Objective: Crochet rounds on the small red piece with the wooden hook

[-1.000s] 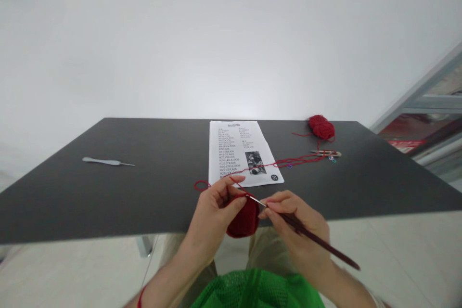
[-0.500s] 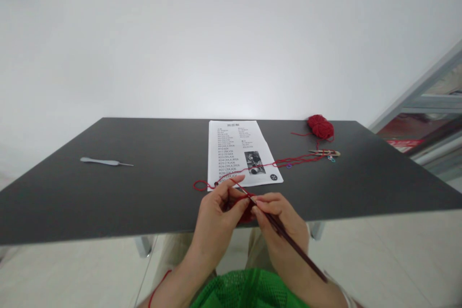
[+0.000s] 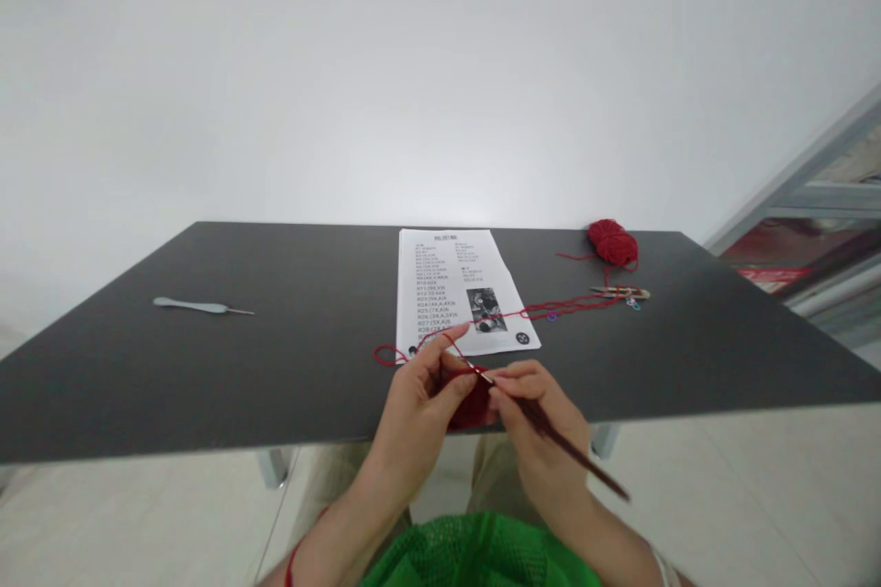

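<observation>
Between thumb and fingers, my left hand (image 3: 417, 399) pinches a small red crochet piece (image 3: 471, 405), with red yarn running over its raised index finger. My right hand (image 3: 543, 422) grips a crochet hook (image 3: 574, 451) with a dark brown handle, which slants down to the right past the wrist. The hook's metal tip meets the top edge of the crochet piece beside my left thumb. Part of the piece is hidden behind the fingers. From the left hand, a red yarn strand (image 3: 561, 304) trails right across the table.
A printed pattern sheet (image 3: 447, 293) lies beyond my hands on the dark table (image 3: 309, 339). At the back right sits a red yarn ball (image 3: 612, 243), with small scissors (image 3: 619, 292) and little coloured rings (image 3: 633, 304) in front. A grey-handled hook (image 3: 199, 305) lies on the left.
My right hand has shifted slightly right, and the hook's handle end has swung up and outward. More of the red crochet piece shows between the hands.
</observation>
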Available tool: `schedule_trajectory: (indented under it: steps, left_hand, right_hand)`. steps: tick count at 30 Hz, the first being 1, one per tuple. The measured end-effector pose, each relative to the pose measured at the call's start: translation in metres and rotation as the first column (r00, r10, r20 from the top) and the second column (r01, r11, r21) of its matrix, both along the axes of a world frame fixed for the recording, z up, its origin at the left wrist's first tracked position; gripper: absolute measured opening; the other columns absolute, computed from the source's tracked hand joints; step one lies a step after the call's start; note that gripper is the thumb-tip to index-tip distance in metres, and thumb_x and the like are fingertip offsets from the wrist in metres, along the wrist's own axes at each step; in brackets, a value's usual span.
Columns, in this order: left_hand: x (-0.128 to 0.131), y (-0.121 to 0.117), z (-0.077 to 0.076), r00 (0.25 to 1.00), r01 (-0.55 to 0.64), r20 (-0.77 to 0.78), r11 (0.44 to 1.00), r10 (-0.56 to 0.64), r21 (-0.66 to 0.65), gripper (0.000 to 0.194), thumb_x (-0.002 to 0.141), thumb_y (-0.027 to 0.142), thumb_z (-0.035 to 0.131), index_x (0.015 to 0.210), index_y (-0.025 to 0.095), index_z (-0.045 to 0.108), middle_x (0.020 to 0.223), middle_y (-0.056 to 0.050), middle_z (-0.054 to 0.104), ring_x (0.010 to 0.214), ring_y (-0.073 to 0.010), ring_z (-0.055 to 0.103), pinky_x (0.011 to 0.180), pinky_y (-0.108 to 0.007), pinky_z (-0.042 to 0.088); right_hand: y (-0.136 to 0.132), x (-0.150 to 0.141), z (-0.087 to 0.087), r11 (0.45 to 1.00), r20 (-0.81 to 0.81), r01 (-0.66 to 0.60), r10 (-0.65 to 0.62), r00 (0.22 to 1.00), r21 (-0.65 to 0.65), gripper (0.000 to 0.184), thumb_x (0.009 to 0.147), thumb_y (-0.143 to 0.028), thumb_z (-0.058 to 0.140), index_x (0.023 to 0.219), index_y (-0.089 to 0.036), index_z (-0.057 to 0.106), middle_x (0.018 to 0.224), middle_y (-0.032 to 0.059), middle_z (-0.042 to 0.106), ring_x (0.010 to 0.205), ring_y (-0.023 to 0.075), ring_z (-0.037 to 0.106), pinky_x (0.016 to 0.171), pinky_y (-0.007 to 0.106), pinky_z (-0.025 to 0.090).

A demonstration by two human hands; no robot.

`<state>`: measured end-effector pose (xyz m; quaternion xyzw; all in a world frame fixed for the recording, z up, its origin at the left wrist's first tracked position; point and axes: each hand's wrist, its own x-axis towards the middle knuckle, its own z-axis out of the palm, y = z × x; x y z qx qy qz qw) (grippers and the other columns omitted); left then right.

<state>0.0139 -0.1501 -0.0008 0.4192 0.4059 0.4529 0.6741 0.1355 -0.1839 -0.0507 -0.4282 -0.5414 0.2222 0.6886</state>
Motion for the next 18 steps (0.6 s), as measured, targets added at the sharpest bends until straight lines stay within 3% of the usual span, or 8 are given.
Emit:
schedule_trajectory:
  steps: [2,4,6,8,10,12,14,18]
  left_hand:
    - [-0.002,0.001,0.000,0.998,-0.025,-0.047,0.997,0.028,0.078,0.045,0.071,0.016,0.070,0.116,0.018,0.066,0.066,0.006,0.053,0.063,-0.0100,0.050,0.064,-0.023,0.042]
    - [-0.004,0.003,-0.001,0.995,-0.030,-0.087,0.991,0.042,0.129,0.044,0.072,0.014,0.069,0.115,0.018,0.067,0.067,0.006,0.054,0.065,-0.0104,0.050,0.067,-0.023,0.042]
    - [-0.005,0.004,0.000,0.992,-0.012,-0.120,0.988,0.031,0.151,0.043,0.073,0.015,0.067,0.116,0.019,0.067,0.068,0.005,0.056,0.066,-0.0113,0.051,0.068,-0.023,0.041]
    - [-0.006,0.004,0.000,0.988,0.001,-0.152,0.985,0.026,0.173,0.041,0.074,0.016,0.066,0.115,0.020,0.068,0.068,0.004,0.056,0.066,-0.0122,0.051,0.067,-0.024,0.041]
    - [-0.006,0.004,0.001,0.982,0.011,-0.186,0.979,0.027,0.203,0.039,0.075,0.016,0.065,0.113,0.021,0.069,0.068,0.004,0.058,0.067,-0.0134,0.052,0.069,-0.025,0.042]
    - [-0.007,0.004,0.001,0.975,0.024,-0.220,0.973,0.027,0.228,0.039,0.075,0.016,0.064,0.113,0.021,0.070,0.069,0.003,0.060,0.069,-0.0145,0.053,0.070,-0.027,0.042]
    - [-0.008,0.003,0.002,0.966,0.049,-0.257,0.969,0.015,0.242,0.038,0.076,0.016,0.064,0.113,0.021,0.070,0.069,0.003,0.060,0.067,-0.0146,0.053,0.069,-0.027,0.043]
    - [-0.010,0.001,0.005,0.938,0.088,-0.347,0.955,0.016,0.283,0.037,0.078,0.016,0.061,0.114,0.019,0.070,0.070,0.002,0.063,0.066,-0.0146,0.053,0.066,-0.027,0.042]
  right_hand:
    - [0.001,0.001,0.008,0.985,-0.269,-0.146,0.116,0.956,-0.095,0.011,0.084,-0.014,0.064,0.079,-0.023,0.066,0.078,-0.0008,0.065,0.053,0.0094,0.058,0.048,0.021,0.051]
    - [0.002,0.007,0.013,0.963,-0.391,-0.245,0.185,0.902,-0.110,0.009,0.085,-0.017,0.064,0.079,-0.023,0.066,0.077,-0.0017,0.064,0.048,0.0081,0.055,0.044,0.020,0.048]
    - [-0.001,0.014,0.017,0.971,-0.306,-0.223,0.187,0.934,-0.088,0.011,0.084,-0.014,0.065,0.080,-0.024,0.068,0.080,-0.0011,0.065,0.050,0.0083,0.057,0.045,0.021,0.049]
    - [-0.006,0.021,0.019,0.989,-0.061,-0.147,0.145,0.988,-0.032,0.017,0.082,-0.009,0.064,0.083,-0.025,0.070,0.083,0.0003,0.066,0.055,0.0101,0.061,0.050,0.022,0.051]
    - [-0.011,0.025,0.023,0.994,0.196,-0.108,0.100,0.975,0.032,0.023,0.080,-0.004,0.064,0.086,-0.025,0.070,0.085,0.0020,0.069,0.065,0.0132,0.066,0.057,0.023,0.054]
    - [-0.015,0.028,0.027,0.992,0.324,-0.112,0.090,0.942,0.050,0.025,0.079,-0.002,0.064,0.087,-0.025,0.070,0.085,0.0027,0.070,0.072,0.0148,0.068,0.061,0.023,0.055]
    - [-0.017,0.028,0.030,0.993,0.286,-0.116,0.107,0.952,0.016,0.023,0.080,-0.003,0.063,0.085,-0.025,0.069,0.083,0.0021,0.069,0.067,0.0135,0.067,0.057,0.022,0.054]
    - [-0.016,0.027,0.030,0.977,-0.052,-0.175,0.170,0.984,-0.118,0.016,0.083,-0.009,0.063,0.080,-0.023,0.069,0.079,0.0001,0.065,0.052,0.0090,0.061,0.049,0.021,0.050]
